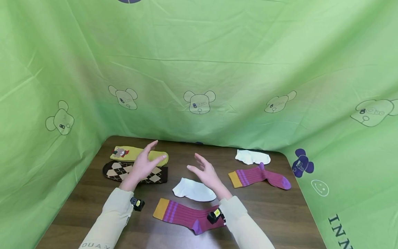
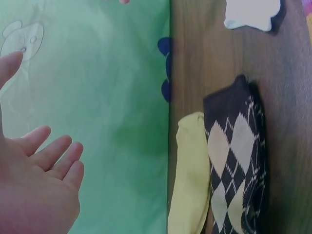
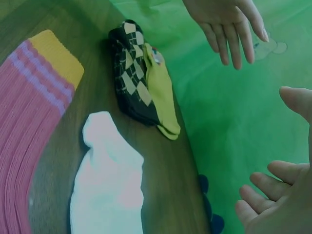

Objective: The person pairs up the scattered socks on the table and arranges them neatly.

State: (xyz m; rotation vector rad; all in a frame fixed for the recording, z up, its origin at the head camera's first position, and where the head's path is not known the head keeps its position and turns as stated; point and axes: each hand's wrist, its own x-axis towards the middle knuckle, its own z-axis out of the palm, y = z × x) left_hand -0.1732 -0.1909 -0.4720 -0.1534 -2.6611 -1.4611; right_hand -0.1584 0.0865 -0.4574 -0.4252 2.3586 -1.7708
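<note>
My left hand (image 1: 145,166) is held above the table's left side, fingers relaxed and holding nothing. Beneath it lie a yellow sock (image 1: 132,154) with an animal figure and a dark argyle sock (image 1: 116,170), side by side. In the middle, over a white ankle sock (image 1: 194,190), my right hand (image 1: 207,174) hovers with loose, unfilled fingers. Nearer the front lies a magenta sock (image 1: 183,213) with a yellow cuff, partly hidden by the right wrist camera. Both palms (image 2: 39,190) face inward, apart from each other.
Another white ankle sock (image 1: 252,157) lies at the table's back right. In front of it is a second magenta sock (image 1: 250,175) with a yellow cuff. A green printed cloth (image 1: 199,79) hangs along the back and sides of the brown wooden table (image 1: 273,214).
</note>
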